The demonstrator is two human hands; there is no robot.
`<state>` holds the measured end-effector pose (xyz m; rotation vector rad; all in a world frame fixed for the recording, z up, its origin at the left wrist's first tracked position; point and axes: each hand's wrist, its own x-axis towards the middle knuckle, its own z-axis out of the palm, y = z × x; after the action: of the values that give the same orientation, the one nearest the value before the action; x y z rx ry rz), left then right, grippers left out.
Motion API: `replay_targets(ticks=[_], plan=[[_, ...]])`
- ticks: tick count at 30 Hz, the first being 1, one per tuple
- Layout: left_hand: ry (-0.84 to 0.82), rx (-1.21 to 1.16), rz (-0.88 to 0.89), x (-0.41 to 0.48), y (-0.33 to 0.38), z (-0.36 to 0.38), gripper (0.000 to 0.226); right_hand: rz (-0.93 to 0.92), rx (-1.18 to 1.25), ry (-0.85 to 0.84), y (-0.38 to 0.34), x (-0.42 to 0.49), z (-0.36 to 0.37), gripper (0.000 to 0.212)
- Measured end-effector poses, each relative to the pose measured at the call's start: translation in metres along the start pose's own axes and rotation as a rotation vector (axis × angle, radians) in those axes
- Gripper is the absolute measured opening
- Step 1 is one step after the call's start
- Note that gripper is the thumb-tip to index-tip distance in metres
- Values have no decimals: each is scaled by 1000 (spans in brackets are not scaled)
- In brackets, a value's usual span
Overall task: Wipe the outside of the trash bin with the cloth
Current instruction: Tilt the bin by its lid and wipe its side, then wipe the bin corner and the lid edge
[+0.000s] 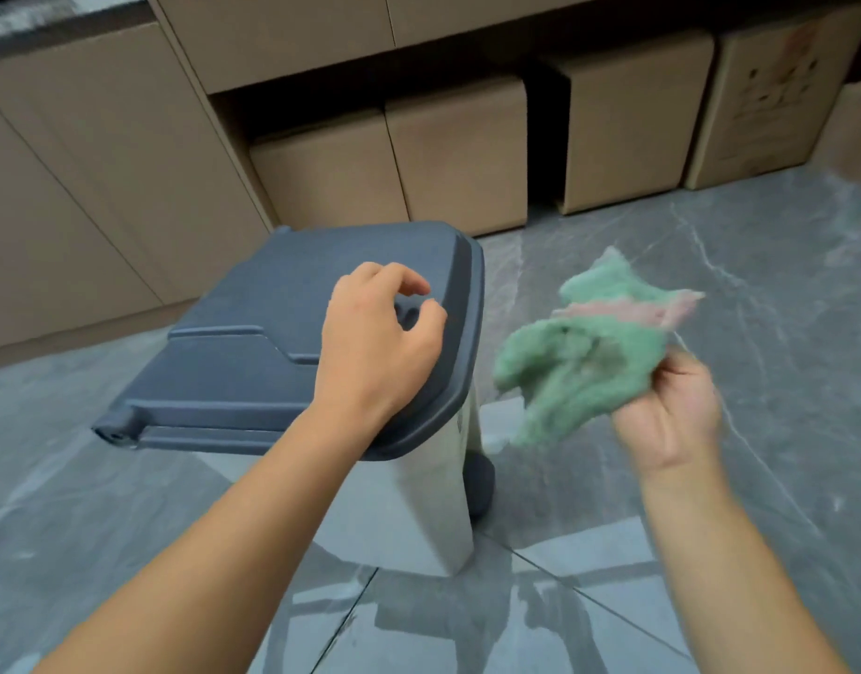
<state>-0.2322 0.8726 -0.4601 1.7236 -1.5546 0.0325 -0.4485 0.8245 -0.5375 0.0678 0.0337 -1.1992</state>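
Two bare hands in view, one trash bin point(433, 503) centre frame. Bin stands upright on grey marbled floor tiles point(710, 265); pale body, dark grey lid point(253, 342) closed on top, dark wheel point(482, 484) showing at the lower right of the body.

Left hand point(375, 342) is over the lid's right half, forearm coming in from 7 o'clock. Fingers curled loosely, thumb and index apart, nothing held; cannot tell whether the fingertips touch the lid or hover just above it.

Right hand point(671, 420) sits at 3 o'clock of the bin, apart from it, forearm entering from 5 o'clock. Fingers clenched around a bunched cloth point(589, 357), green with a pink band. Cloth spills out of the fist toward 10 and 12 o'clock, loose ends in the air, near the lid's right edge but not touching the bin. Hand and cloth are motion-blurred, so exact finger placement is unclear.

Behind the bin, from 11 to 2 o'clock, tan cabinet fronts point(78, 187) run along the left and top. Several cardboard boxes point(462, 158) stand in a row under the upper cabinets, with one more printed box point(769, 99) at 2 o'clock.

Floor at 6 o'clock is glossy and shows reflections.
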Motion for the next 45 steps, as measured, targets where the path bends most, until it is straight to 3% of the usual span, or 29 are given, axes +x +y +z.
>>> replay_targets(ticks=[2,5,7,9,11,13,16,20,23,26,28,30,32,34,35,36,37,39,41,45], plan=[[-2,-34,13,-3,1,-4,12,-219,-80,-30,-28,-9,11,30],[-115,45,123,-13,-6,-15,20,-392,-182,-21,-41,-27,8,47],[-241,164,254,-17,-16,-27,39,-324,-243,27,-34,-32,-11,50],[-375,348,353,-20,-29,-41,65,-193,-364,121,-23,-37,-35,37],[-498,504,352,-19,-40,-50,83,-59,-423,249,-17,-46,-61,40],[-554,553,306,-19,-45,-48,83,79,-401,359,-8,-54,-78,50],[-495,562,298,-19,-40,-36,76,251,-409,435,9,-55,-86,52],[-397,573,211,-18,-24,-15,73,310,-432,440,24,-46,-86,52],[-337,538,174,-11,0,7,71,218,-406,405,24,-38,-78,59],[-282,233,58,3,-4,-7,65,90,-450,345,24,-28,-61,57],[-126,335,-60,8,-38,-38,66,29,-484,297,28,-22,-54,57],[-60,508,-335,5,-79,-76,74,-27,-524,226,36,-19,-46,55],[-75,286,-748,-7,-111,-102,73,-70,-567,165,50,-13,-35,54],[-56,-263,-1095,-18,-125,-112,60,-102,-578,136,69,-11,-26,58],[-70,-486,-1165,-22,-131,-115,55,-103,-568,128,79,-10,-29,49],[-91,-630,-1175,-26,-136,-115,52,-86,-576,122,90,-9,-31,36],[-105,-697,-1145,-28,-137,-115,51,-81,-601,126,99,-6,-35,43],[-121,-771,-1094,-28,-137,-111,53,-95,-673,172,111,0,-37,76],[-109,-826,-1101,-25,-135,-103,48,-92,-733,228,104,16,-37,82],[-57,-923,-1112,-21,-119,-75,31,-16,-849,375,77,66,-31,41]])
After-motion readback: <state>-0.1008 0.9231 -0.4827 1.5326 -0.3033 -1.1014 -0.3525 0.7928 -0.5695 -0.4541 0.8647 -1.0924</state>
